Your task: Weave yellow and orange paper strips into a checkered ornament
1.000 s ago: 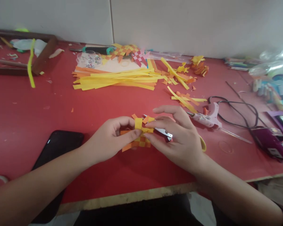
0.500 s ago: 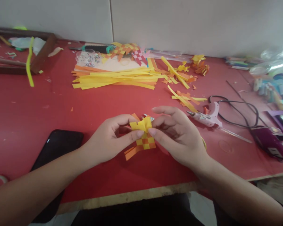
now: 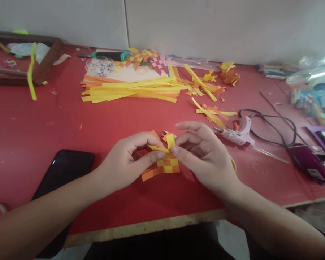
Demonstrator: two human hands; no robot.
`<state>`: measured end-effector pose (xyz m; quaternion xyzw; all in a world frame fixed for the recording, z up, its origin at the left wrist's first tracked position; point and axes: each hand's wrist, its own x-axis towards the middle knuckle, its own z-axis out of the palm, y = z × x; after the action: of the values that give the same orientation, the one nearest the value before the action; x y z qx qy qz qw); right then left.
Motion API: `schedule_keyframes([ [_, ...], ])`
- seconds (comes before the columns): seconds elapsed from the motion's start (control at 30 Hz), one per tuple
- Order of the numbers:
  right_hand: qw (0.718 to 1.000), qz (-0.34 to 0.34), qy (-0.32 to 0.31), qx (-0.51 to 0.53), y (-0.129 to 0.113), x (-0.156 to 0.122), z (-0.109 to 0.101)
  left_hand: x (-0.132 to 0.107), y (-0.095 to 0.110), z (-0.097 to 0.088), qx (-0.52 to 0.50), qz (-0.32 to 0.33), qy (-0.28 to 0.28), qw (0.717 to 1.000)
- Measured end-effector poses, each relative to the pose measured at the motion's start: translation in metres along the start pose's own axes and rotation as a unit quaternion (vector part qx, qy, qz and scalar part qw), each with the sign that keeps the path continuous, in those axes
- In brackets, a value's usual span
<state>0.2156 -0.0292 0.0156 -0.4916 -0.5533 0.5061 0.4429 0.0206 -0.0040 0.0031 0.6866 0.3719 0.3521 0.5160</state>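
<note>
Between my two hands is a small woven paper piece (image 3: 168, 165) in a yellow and orange check, with loose strip ends sticking out. My left hand (image 3: 134, 155) pinches its left side between thumb and fingers, on a yellow strip. On the other side my right hand (image 3: 203, 155) pinches an upright yellow strip at the top of the weave, thumb against the index finger. Orange strip ends point out to the lower left. Metal tips of a tool (image 3: 165, 133) show just behind the piece; the rest of it is hidden.
A phone (image 3: 70, 169) lies left of my hands. Yellow and orange paper strips (image 3: 132, 89) are heaped farther back, near a woven paper fish (image 3: 159, 64). At right lie a pink glue gun (image 3: 237, 135) and its black cable. A wooden frame (image 3: 47, 63) stands back left.
The yellow strips at the top of the woven piece have spread apart: one now stands upright by my right fingers, another lies flatter toward my left. Both hands stay in nearly the same place.
</note>
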Motion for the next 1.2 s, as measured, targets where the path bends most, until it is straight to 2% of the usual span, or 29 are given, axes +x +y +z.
schedule_keyframes([
  [0.27, 1.0, 0.027, -0.003, 0.005, -0.001, 0.001, 0.0, -0.003, -0.004, -0.002, 0.122, 0.13, -0.002, 0.984],
  [0.5, 1.0, 0.001, -0.002, -0.009, 0.0, 0.001, -0.001, -0.005, -0.003, -0.004, 0.166, 0.159, -0.011, 0.973],
  [0.6, 1.0, -0.021, -0.003, -0.006, 0.0, 0.0, -0.002, -0.005, 0.0, -0.002, 0.135, 0.105, 0.012, 0.985],
  [0.7, 0.998, -0.054, 0.0, -0.011, 0.001, -0.001, -0.002, -0.003, 0.001, 0.001, 0.062, 0.006, 0.034, 0.997],
  [0.8, 0.996, -0.088, 0.014, -0.021, 0.003, -0.003, -0.002, -0.001, 0.002, 0.002, -0.043, -0.067, 0.012, 0.997],
  [1.0, 0.98, -0.192, -0.01, -0.045, 0.01, -0.007, -0.002, 0.002, 0.004, 0.002, -0.238, -0.156, -0.01, 0.959],
  [1.2, 0.971, -0.232, -0.024, -0.056, 0.013, -0.008, -0.004, 0.002, 0.004, 0.003, -0.249, -0.179, -0.012, 0.952],
])
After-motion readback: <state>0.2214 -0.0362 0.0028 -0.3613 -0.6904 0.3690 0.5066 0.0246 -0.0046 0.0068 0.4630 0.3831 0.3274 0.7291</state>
